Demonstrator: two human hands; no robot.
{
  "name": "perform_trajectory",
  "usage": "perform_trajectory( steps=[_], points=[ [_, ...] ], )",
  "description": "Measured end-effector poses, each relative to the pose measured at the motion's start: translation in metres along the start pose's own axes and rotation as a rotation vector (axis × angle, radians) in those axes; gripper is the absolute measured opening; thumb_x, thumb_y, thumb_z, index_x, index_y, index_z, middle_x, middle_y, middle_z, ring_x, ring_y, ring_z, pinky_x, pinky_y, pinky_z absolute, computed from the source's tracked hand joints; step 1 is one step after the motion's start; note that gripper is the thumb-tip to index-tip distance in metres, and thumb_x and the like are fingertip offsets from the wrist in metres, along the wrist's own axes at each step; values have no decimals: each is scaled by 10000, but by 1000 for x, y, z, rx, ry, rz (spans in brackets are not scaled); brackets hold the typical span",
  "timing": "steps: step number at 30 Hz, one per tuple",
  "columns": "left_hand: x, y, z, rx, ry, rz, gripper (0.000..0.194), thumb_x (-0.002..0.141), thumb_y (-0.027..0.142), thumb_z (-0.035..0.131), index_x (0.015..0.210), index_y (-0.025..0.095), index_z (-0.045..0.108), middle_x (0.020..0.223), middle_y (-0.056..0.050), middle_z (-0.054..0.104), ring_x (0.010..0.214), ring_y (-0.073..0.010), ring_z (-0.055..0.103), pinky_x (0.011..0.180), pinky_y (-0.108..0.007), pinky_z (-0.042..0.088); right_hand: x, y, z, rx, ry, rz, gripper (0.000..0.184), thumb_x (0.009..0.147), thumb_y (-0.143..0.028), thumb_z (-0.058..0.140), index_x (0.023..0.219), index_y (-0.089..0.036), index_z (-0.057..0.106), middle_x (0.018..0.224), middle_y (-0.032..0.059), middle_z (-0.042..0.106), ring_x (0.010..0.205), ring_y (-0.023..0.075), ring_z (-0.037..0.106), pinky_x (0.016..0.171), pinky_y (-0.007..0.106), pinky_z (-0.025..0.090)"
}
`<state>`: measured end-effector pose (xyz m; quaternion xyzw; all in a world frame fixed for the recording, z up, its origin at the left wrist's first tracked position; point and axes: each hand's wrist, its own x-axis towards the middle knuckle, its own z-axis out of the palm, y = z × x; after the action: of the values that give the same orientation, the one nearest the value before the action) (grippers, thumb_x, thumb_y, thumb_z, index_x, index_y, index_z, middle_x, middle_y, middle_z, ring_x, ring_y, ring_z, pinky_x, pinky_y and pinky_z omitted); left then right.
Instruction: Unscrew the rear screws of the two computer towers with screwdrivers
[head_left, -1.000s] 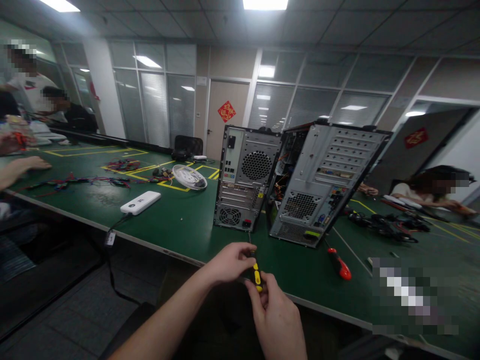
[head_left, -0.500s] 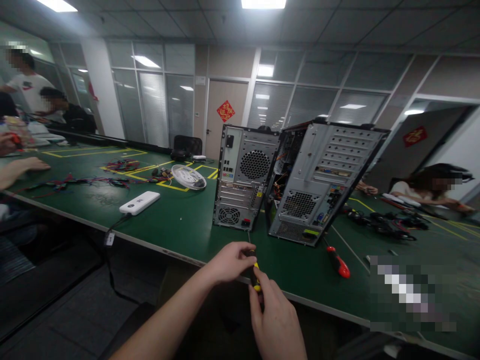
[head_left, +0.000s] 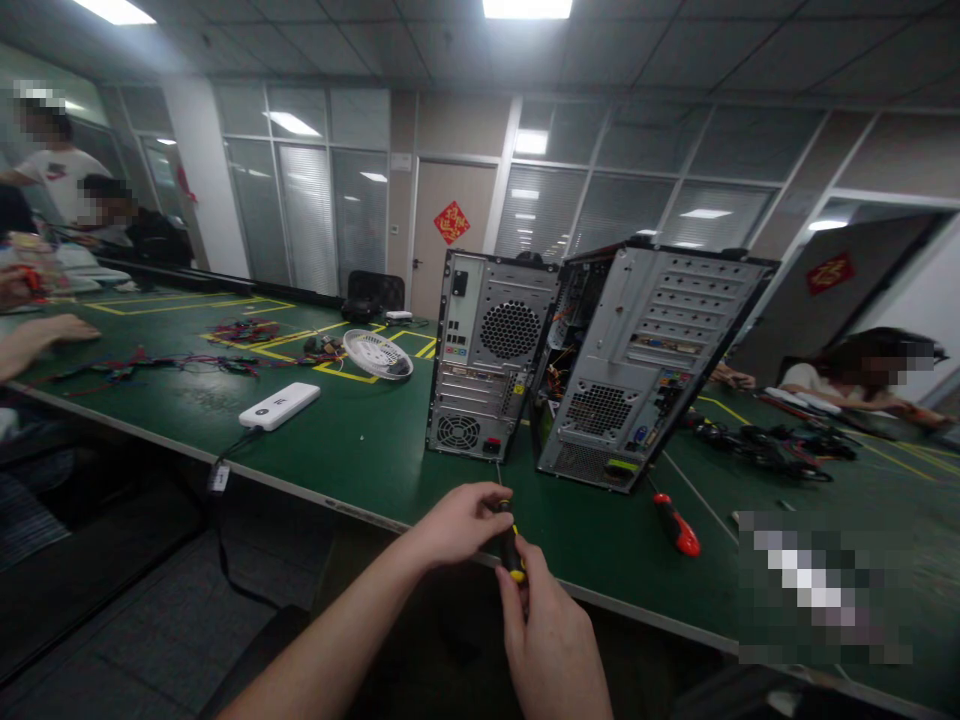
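Note:
A screwdriver [head_left: 511, 552] with a black and yellow handle is between my hands, its thin shaft pointing at the lower rear edge of the left computer tower [head_left: 480, 395]. My left hand [head_left: 466, 522] is closed around the front of the handle. Fingers of my right hand [head_left: 551, 620] pinch the handle's rear end. To the right stands a second computer tower [head_left: 611, 425], tilted in view, its side open with wires showing. Whether the screwdriver's tip touches the left tower I cannot tell.
A red and black screwdriver [head_left: 677, 525] lies right of the towers. Black cables [head_left: 772, 450] are behind it. On the left are a white power bank [head_left: 280, 406], a white plastic basket [head_left: 377, 354] and tangled wires [head_left: 161, 363]. Other people sit and stand around the green table [head_left: 375, 450].
The screwdriver handle has turned slightly, showing less yellow. My right-hand fingers have shifted a little on its end. The towers stay where they were.

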<state>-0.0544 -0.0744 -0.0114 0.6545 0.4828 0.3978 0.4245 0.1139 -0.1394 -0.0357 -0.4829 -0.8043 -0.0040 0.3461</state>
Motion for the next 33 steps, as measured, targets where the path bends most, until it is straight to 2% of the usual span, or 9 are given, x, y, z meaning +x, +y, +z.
perform_trajectory(
  steps=[11, 17, 23, 28, 33],
  points=[
    [-1, -3, -2, -20, -20, 17, 515, 873, 354, 652, 1333, 123, 659, 1138, -123, 757, 909, -196, 695, 839, -334, 544, 1, -5, -3, 11, -16, 24, 463, 1097, -485, 299, 1206, -142, 591, 858, 128, 778, 670, 233, 776, 492, 264, 521],
    [2, -9, -2, -66, -24, 8, 511, 867, 293, 626, 1347, 120, 652, 1242, -141, 730, 976, -209, 707, 896, -349, 550, 2, -8, -5, 26, 20, 25, 474, 1093, -529, 290, 1144, -175, 600, 759, 76, 756, 595, 215, 752, 486, 260, 503],
    [3, -13, -1, -58, -37, -34, 552, 865, 322, 622, 1373, 109, 638, 1037, -136, 764, 840, -210, 697, 757, -335, 538, 3, -7, -2, 6, 41, 17, 466, 1075, -560, 339, 1074, -192, 625, 750, 65, 739, 566, 204, 725, 440, 258, 464],
    [5, -14, -1, -81, -36, -40, 548, 853, 329, 632, 1353, 105, 658, 983, -122, 754, 811, -198, 673, 750, -328, 518, 2, -5, -1, 19, 33, -26, 426, 1079, -464, 392, 1328, -159, 554, 846, 69, 740, 678, 213, 741, 557, 280, 551],
    [5, -13, -2, -91, -33, -45, 559, 845, 327, 644, 1351, 90, 657, 1025, -136, 754, 842, -200, 667, 790, -336, 514, -2, -2, 1, 14, -38, -105, 351, 1059, -259, 408, 1368, -195, 563, 986, 79, 724, 815, 217, 746, 721, 313, 594]
  ],
)
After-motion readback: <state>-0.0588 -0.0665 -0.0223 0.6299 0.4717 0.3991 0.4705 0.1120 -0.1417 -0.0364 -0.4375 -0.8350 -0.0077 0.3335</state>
